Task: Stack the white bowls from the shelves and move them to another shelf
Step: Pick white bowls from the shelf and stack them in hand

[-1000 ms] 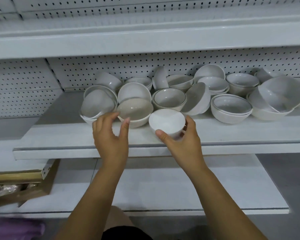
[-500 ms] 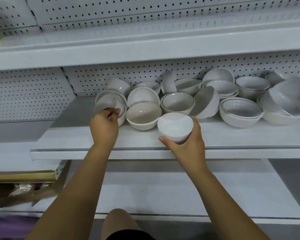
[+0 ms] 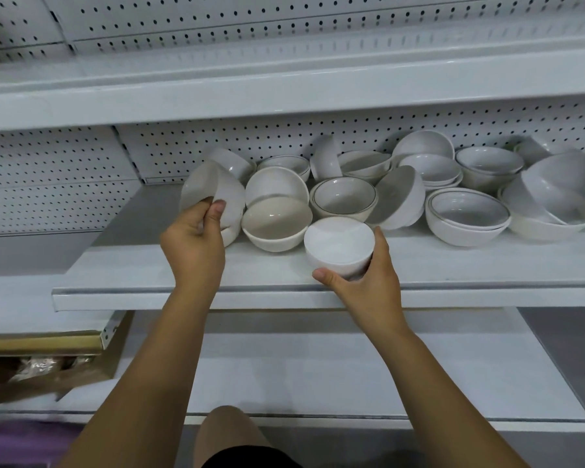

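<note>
Several white bowls lie jumbled along the middle shelf [image 3: 149, 265]. My left hand [image 3: 195, 244] grips a tilted white bowl [image 3: 213, 190] by its rim, raised above another bowl at the pile's left end. My right hand [image 3: 368, 282] holds a small upright white bowl [image 3: 339, 243] near the shelf's front edge, thumb in front and fingers round its right side. Between the two sits a cream-tinted bowl [image 3: 276, 222], with more bowls behind it.
A larger bowl stack [image 3: 466, 216] and big bowls [image 3: 561, 194] fill the shelf's right part. An upper shelf [image 3: 284, 86] overhangs. A lower shelf [image 3: 352, 376] lies beneath. A cardboard box [image 3: 38, 369] sits lower left. My knee [image 3: 227, 430] shows at the bottom.
My left hand reached to the leftmost bowl, took its rim and lifted it up tilted. My right hand kept its hold on the small bowl, almost still.
</note>
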The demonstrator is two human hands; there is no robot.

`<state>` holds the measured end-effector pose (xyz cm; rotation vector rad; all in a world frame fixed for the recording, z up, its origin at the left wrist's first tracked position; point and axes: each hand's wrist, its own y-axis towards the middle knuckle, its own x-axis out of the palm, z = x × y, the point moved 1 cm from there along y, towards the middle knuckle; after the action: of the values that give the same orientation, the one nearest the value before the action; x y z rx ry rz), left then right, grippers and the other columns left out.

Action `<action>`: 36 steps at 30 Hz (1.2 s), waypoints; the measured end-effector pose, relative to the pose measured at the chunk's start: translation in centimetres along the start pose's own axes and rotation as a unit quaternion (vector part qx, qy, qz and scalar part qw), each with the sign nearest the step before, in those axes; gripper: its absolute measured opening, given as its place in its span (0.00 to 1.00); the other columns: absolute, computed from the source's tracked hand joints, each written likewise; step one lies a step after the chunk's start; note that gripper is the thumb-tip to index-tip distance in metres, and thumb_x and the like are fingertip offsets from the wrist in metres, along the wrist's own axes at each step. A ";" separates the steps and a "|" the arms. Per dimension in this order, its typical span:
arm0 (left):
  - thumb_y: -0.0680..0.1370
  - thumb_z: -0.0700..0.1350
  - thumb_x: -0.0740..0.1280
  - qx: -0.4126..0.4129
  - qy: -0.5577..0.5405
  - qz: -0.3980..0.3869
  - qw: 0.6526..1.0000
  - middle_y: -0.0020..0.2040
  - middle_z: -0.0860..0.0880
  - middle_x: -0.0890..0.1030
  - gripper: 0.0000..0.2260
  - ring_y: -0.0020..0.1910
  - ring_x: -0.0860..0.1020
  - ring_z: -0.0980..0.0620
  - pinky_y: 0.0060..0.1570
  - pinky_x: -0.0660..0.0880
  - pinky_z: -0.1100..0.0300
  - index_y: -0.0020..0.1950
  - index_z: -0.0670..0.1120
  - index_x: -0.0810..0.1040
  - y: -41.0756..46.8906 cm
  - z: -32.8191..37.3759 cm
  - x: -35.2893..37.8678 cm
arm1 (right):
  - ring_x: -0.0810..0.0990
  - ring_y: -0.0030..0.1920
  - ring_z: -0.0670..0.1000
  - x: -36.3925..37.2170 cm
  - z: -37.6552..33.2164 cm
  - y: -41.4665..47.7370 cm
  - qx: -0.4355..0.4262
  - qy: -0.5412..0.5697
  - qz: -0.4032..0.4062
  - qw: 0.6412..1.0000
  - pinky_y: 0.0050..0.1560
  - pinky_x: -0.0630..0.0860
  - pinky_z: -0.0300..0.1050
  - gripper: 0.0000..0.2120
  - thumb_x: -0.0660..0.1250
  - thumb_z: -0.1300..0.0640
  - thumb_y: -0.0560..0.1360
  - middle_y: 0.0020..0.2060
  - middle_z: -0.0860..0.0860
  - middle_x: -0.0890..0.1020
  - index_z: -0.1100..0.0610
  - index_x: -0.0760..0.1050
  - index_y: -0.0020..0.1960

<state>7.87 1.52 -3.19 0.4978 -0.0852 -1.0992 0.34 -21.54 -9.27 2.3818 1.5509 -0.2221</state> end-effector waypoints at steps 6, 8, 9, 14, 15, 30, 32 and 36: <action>0.81 0.45 0.71 0.091 -0.052 -0.069 0.992 0.52 0.56 0.85 0.08 0.55 0.82 0.61 0.60 0.78 0.61 0.57 0.58 0.83 -2.2 1.9 1.0 | 0.73 0.63 0.31 -1.5 -0.8 -0.2 -0.001 0.070 -0.045 0.997 0.65 0.69 0.29 0.33 0.66 0.38 0.73 0.63 0.35 0.74 0.42 0.61 0.75; 0.81 0.45 0.72 0.103 -0.054 -0.104 0.988 0.51 0.58 0.84 0.09 0.52 0.82 0.63 0.58 0.78 0.62 0.56 0.59 0.83 -2.5 2.1 2.0 | 0.71 0.61 0.26 -2.2 -1.0 0.2 0.017 0.100 -0.049 0.994 0.63 0.65 0.24 0.29 0.56 0.35 0.76 0.63 0.32 0.73 0.43 0.62 0.75; 0.80 0.45 0.72 0.119 -0.049 -0.120 0.984 0.50 0.60 0.83 0.08 0.51 0.82 0.62 0.57 0.78 0.61 0.57 0.57 0.84 -2.7 2.0 2.5 | 0.72 0.66 0.31 -2.5 -0.9 0.5 0.028 0.120 -0.050 0.991 0.67 0.64 0.30 0.35 0.54 0.30 0.75 0.67 0.34 0.73 0.44 0.61 0.78; 0.79 0.45 0.71 0.295 0.020 -0.173 0.939 0.43 0.52 0.83 0.10 0.44 0.79 0.50 0.49 0.74 0.63 0.53 0.40 0.87 -3.6 2.1 4.8 | 0.76 0.67 0.40 -3.2 -0.1 1.4 0.068 0.213 -0.061 0.973 0.71 0.69 0.39 0.46 0.53 0.24 0.67 0.71 0.42 0.76 0.44 0.57 0.81; 0.79 0.43 0.71 0.327 0.030 -0.181 0.927 0.43 0.50 0.84 0.08 0.44 0.78 0.50 0.49 0.73 0.65 0.52 0.39 0.87 -3.7 2.3 5.2 | 0.77 0.66 0.40 -3.2 -0.1 1.5 0.064 0.214 -0.059 0.973 0.71 0.70 0.40 0.46 0.53 0.24 0.68 0.70 0.43 0.76 0.43 0.58 0.81; 0.81 0.42 0.68 0.474 0.060 -0.268 0.837 0.43 0.47 0.85 0.09 0.44 0.80 0.42 0.45 0.78 0.49 0.49 0.39 0.86 -4.3 1.2 6.9 | 0.79 0.67 0.47 -3.7 0.1 1.4 0.031 0.168 -0.072 0.983 0.72 0.73 0.54 0.27 0.60 0.31 0.77 0.64 0.44 0.82 0.43 0.77 0.70; 0.81 0.44 0.68 0.482 0.078 -0.262 0.833 0.43 0.49 0.85 0.09 0.45 0.79 0.43 0.46 0.77 0.49 0.49 0.40 0.87 -4.5 0.8 6.9 | 0.80 0.66 0.52 -3.8 -0.1 1.5 0.033 0.172 -0.072 0.982 0.70 0.74 0.57 0.22 0.62 0.33 0.79 0.61 0.48 0.84 0.43 0.80 0.65; 0.80 0.48 0.69 0.438 0.098 -0.237 0.862 0.53 0.49 0.84 0.10 0.55 0.76 0.46 0.55 0.74 0.49 0.55 0.45 0.87 -5.1 0.1 6.7 | 0.81 0.64 0.49 -3.8 -0.8 1.6 0.026 0.163 -0.063 0.984 0.68 0.77 0.56 0.25 0.66 0.37 0.78 0.62 0.48 0.83 0.48 0.76 0.70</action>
<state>6.72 -6.14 -6.45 1.5120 -0.3021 -1.4573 0.20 -25.18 -7.20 2.4567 1.8619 0.1089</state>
